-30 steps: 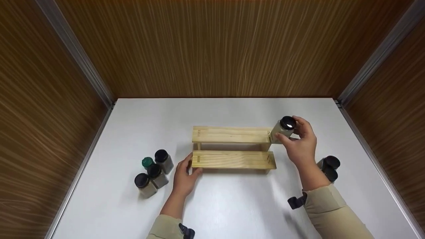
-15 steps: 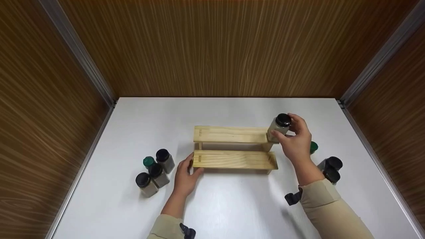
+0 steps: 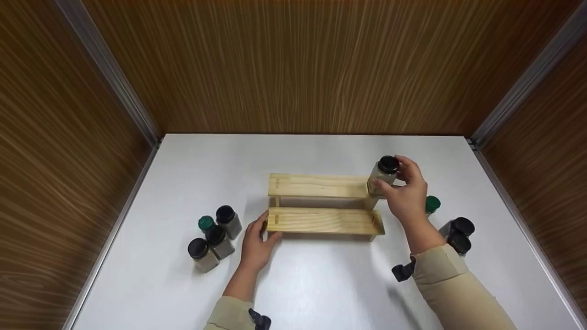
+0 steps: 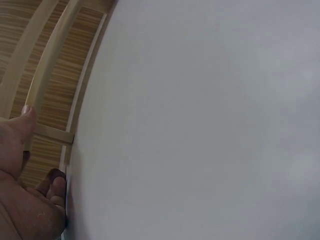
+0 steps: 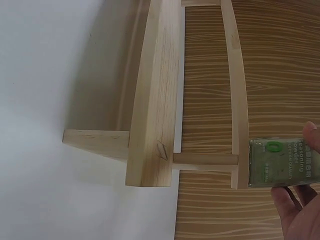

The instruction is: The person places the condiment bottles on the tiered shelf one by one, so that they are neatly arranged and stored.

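Observation:
A two-tier wooden spice rack stands on the white table. My left hand holds the left end of its lower shelf; in the left wrist view the thumb lies against the shelf's edge and the other fingers are partly hidden. My right hand grips a square clear seasoning jar with a black lid, thumb on one side and fingers on the other. The jar stands upright at the right end of the upper shelf. In the right wrist view its base meets that shelf, and the label reads "seasoning powder".
Left of the rack is a cluster of jars, black-lidded ones and one with a green lid. Behind the right forearm stand a green-lidded jar and two black-lidded jars. Wood-grain panels wall the table at the back and sides.
My right hand has brought the jar slightly left onto the right end of the upper shelf. The green-lidded jar on the right has come into view. The left hand stays on the rack.

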{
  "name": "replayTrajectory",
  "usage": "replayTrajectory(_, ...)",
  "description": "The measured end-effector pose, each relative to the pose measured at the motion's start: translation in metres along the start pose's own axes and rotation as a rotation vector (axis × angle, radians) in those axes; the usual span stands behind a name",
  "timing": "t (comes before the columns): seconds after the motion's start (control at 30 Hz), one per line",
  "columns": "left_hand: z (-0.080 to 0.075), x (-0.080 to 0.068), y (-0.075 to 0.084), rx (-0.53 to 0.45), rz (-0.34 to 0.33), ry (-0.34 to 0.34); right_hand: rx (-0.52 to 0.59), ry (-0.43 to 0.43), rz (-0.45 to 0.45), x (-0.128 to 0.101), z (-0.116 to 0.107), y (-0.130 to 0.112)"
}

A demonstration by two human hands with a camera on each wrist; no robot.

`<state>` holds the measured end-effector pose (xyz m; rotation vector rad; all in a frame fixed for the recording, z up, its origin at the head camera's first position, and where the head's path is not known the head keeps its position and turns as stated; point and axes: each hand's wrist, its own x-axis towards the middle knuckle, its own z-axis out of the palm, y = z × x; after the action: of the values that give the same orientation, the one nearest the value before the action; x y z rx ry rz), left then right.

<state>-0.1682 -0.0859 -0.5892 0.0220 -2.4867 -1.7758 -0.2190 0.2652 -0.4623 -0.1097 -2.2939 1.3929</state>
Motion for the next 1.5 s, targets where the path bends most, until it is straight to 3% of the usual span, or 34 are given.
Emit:
replayTrajectory(0.53, 0.0013, -0.0014, 0.0019, -0.016, 0.011, 0.009, -0.02, -0.062, 0.032, 0.0016, -0.003, -0.004)
replayTrajectory(1.5, 0.0015, 0.0004, -0.0011, -0.026, 0.011, 0.0, -0.008, -0.04, -0.019, -0.0037, -0.0014, 0.0002)
